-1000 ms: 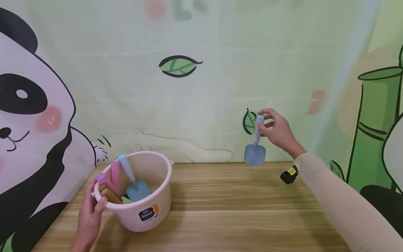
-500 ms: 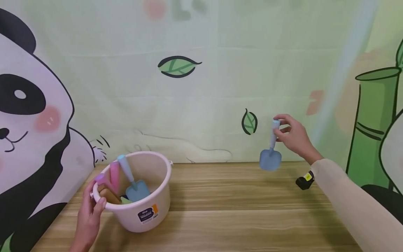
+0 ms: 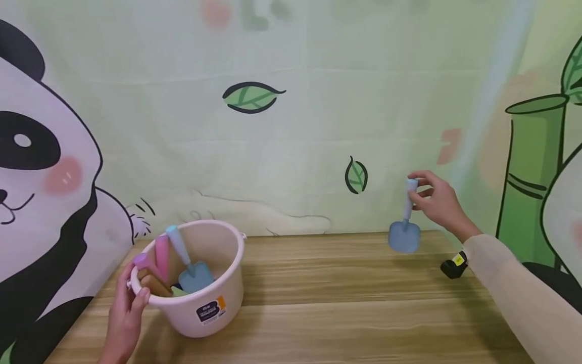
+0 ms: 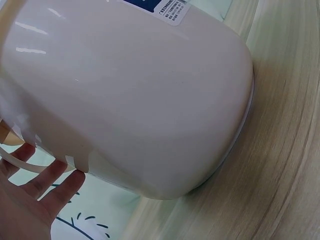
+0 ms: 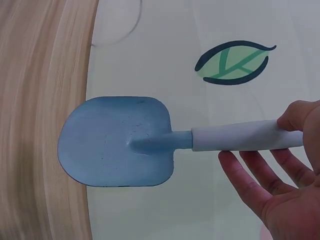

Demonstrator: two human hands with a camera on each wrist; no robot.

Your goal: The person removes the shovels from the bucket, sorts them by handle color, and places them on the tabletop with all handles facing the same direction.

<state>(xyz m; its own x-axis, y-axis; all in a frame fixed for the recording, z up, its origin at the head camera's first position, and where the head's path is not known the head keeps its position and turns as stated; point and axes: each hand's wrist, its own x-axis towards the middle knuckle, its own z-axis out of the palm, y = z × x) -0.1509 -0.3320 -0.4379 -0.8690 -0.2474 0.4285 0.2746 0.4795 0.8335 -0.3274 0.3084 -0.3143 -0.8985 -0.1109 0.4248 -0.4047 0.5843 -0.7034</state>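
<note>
A small toy shovel (image 3: pixel 404 236) with a blue blade and pale lilac handle hangs blade-down at the right. My right hand (image 3: pixel 438 203) pinches it near the top of the handle between thumb and fingers. In the right wrist view the whole blade (image 5: pixel 112 141) shows, broad and rounded. On the left is a cream plastic bucket (image 3: pixel 200 316), its rim held at the left side by my left hand (image 3: pixel 125 316). Inside it lean another blue shovel (image 3: pixel 196 276), pink handles (image 3: pixel 161 257) and a brown piece (image 3: pixel 154 283); the bucket wall hides their lower parts.
The bucket stands on a wood-grain table (image 3: pixel 309 323) against a cloth backdrop (image 3: pixel 291 167) printed with a panda, leaves and bamboo. A black wrist device (image 3: pixel 453 265) with a yellow label sits at the right sleeve (image 3: pixel 495 268).
My right hand has moved the toy shovel to the right and slightly down, away from the bucket. My left hand stays on the bucket's rim; the head view shifts slightly.
</note>
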